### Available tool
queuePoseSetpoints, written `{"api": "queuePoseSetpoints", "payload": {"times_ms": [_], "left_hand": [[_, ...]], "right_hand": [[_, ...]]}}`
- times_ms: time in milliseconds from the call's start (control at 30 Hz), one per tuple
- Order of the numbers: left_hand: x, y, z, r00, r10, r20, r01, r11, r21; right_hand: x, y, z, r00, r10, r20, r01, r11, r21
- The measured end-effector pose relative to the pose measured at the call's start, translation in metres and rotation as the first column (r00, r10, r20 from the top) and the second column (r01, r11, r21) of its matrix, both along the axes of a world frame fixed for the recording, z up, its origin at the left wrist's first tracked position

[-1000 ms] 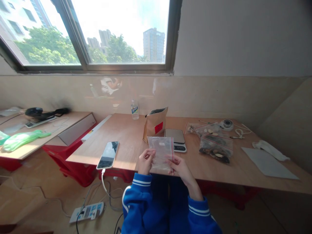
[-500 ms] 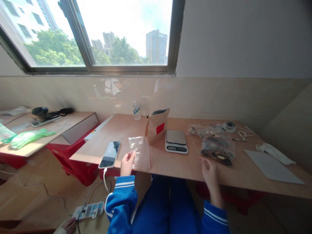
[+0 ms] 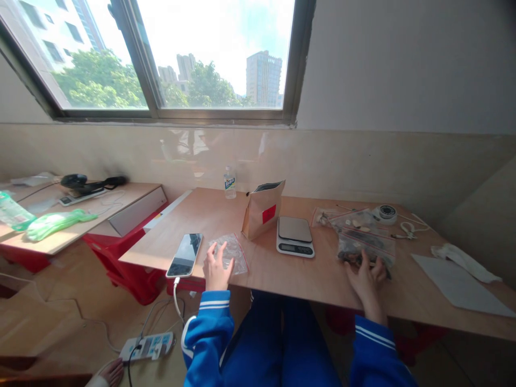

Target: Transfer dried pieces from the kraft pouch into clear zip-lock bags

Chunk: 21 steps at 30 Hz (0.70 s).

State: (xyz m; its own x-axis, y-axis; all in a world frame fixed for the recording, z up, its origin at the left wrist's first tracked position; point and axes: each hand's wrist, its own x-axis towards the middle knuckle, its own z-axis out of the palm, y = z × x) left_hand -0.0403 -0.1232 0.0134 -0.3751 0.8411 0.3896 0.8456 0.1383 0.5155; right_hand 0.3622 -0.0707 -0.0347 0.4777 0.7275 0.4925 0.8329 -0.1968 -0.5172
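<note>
My left hand (image 3: 217, 269) has its fingers spread at the left edge of a clear zip bag (image 3: 238, 257) with a red seal line, which lies crumpled on the table. My right hand (image 3: 367, 279) reaches over a zip bag of dark dried pieces (image 3: 345, 255), fingers apart and touching it; the hand hides part of the bag. Between my hands, farther back, are a white kitchen scale (image 3: 295, 236) with its plate bare and an upright brown paper pouch (image 3: 262, 212) with a red label, its top open.
A phone (image 3: 185, 255) on a charging cable lies left. Behind are a plastic bottle (image 3: 229, 183), more zip bags (image 3: 357, 217) and a white round device (image 3: 387, 213). Paper (image 3: 459, 285) lies right. A power strip (image 3: 147, 346) is on the floor, with someone's foot (image 3: 113, 371) beside it.
My left hand has let go of the clear zip bag, which has dropped flatter onto the table, and its fingers have spread. My right hand has moved forward onto the bag of dark pieces.
</note>
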Motion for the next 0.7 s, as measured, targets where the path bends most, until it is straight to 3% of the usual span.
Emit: {"api": "queuePoseSetpoints", "payload": {"times_ms": [100, 233, 433, 567, 700], "left_hand": [[0.004, 0.001, -0.002, 0.991, -0.135, -0.005, 0.132, 0.977, -0.165], [0.007, 0.003, -0.006, 0.979, -0.202, 0.017, 0.197, 0.929, -0.312], [0.008, 0.004, 0.003, 0.984, -0.172, -0.047, 0.138, 0.902, -0.408], [0.009, 0.007, 0.013, 0.992, -0.106, -0.062, 0.079, 0.937, -0.341], [0.025, 0.009, 0.022, 0.985, -0.120, 0.126, 0.130, 0.989, -0.072]], "right_hand": [[0.004, 0.003, 0.008, 0.999, -0.035, 0.033, 0.036, 0.998, -0.041], [0.008, 0.001, 0.016, 0.995, -0.091, 0.036, 0.091, 0.996, -0.010], [0.012, -0.004, 0.016, 0.997, -0.073, -0.008, 0.073, 0.986, 0.150], [-0.002, -0.015, 0.025, 0.998, -0.031, -0.056, 0.048, 0.939, 0.341], [-0.034, -0.030, 0.055, 0.980, -0.012, -0.199, 0.107, 0.874, 0.473]]}}
